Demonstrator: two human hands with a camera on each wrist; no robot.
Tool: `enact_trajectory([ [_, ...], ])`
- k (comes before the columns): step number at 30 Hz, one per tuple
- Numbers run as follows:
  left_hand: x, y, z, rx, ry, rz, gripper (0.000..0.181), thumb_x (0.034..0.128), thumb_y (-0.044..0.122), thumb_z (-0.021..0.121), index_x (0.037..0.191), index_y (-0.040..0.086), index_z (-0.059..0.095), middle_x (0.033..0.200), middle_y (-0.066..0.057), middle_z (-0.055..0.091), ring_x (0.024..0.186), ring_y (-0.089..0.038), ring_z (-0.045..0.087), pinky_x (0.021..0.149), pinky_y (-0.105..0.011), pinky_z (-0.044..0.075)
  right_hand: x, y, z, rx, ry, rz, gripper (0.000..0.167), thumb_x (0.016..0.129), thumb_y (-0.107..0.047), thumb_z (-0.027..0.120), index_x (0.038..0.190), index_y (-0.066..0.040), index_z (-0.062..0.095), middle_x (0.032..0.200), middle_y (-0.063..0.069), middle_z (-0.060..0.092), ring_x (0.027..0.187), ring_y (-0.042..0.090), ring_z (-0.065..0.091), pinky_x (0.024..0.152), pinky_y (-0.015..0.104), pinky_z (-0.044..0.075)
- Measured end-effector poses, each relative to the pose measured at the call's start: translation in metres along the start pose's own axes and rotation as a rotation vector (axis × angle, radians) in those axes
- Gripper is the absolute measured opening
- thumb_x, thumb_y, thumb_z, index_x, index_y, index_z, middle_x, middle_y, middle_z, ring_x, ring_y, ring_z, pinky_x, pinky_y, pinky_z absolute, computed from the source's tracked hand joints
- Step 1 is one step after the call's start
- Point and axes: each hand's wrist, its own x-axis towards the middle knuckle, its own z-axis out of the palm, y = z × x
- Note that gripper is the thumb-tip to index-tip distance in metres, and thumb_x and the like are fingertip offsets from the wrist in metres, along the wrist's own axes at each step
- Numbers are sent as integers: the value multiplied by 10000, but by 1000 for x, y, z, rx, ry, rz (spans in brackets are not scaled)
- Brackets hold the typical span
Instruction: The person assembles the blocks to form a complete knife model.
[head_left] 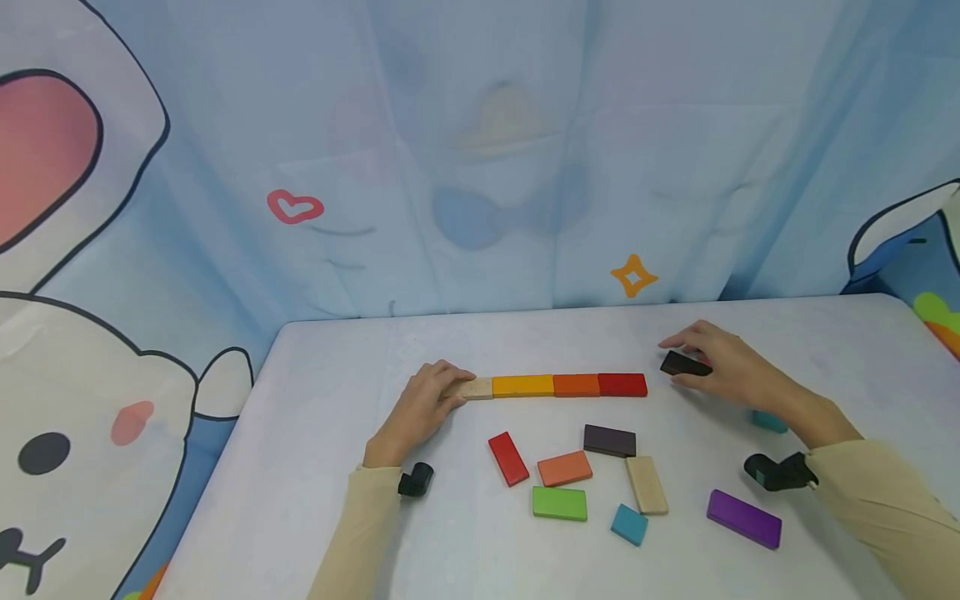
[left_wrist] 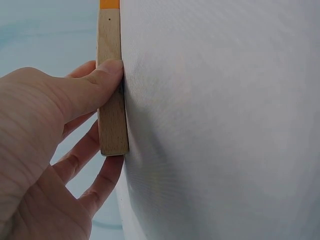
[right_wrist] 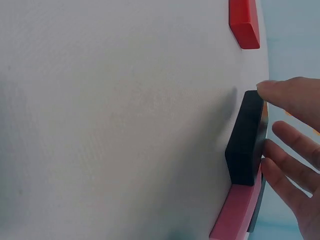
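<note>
A straight row of blocks crosses the table in the head view: a plain wooden block (head_left: 477, 388), then yellow (head_left: 522, 386), orange (head_left: 576, 385) and red (head_left: 622, 384). My left hand (head_left: 430, 398) grips the wooden block at the row's left end; in the left wrist view the thumb (left_wrist: 107, 72) lies along its side, fingers behind. To the right of the red end, apart from it, my right hand (head_left: 723, 367) holds a black block (head_left: 684, 364) between thumb and fingers, tilted. The right wrist view shows a pink block (right_wrist: 235, 212) beside that black block.
Nearer me lie loose blocks: red (head_left: 509, 458), orange (head_left: 565, 469), dark (head_left: 610, 441), wooden (head_left: 647, 485), green (head_left: 559, 503), blue (head_left: 629, 525) and purple (head_left: 744, 518). A teal block (head_left: 768, 421) is partly hidden by my right forearm. A patterned blue curtain (head_left: 480, 167) hangs behind the table.
</note>
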Motion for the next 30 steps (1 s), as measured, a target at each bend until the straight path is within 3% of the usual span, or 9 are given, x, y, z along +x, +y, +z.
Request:
enact_trajectory([
  [9,1,0,1,4,0,-8,345,947,78,770,1288,96,714,1200,-51,679,1119,-266,575,960,-446,467,3,2,5,-34,-18,13,508,843,11,842,1300,92,637,1230,303,566,1067,471,613,915,624,541],
  [17,0,0,1,4,-1,-8,348,947,83,773,1289,97,713,1196,-44,677,1115,-257,574,956,-437,468,3,0,8,-80,-11,-29,484,800,43,860,1239,106,666,1107,228,653,1001,406,643,902,601,550],
  [22,-1,1,0,8,0,-7,352,946,83,774,1292,97,713,1201,-49,678,1102,-260,573,957,-436,469,0,-5,9,-98,-19,-32,478,769,33,886,1200,103,691,1047,189,682,960,376,663,881,578,567],
  [30,0,1,0,8,-1,-3,350,953,71,764,1298,96,709,1214,-55,676,1105,-262,570,979,-443,466,-5,-18,11,-127,-57,-19,443,766,3,893,1174,52,727,1084,207,684,968,376,672,869,562,581],
])
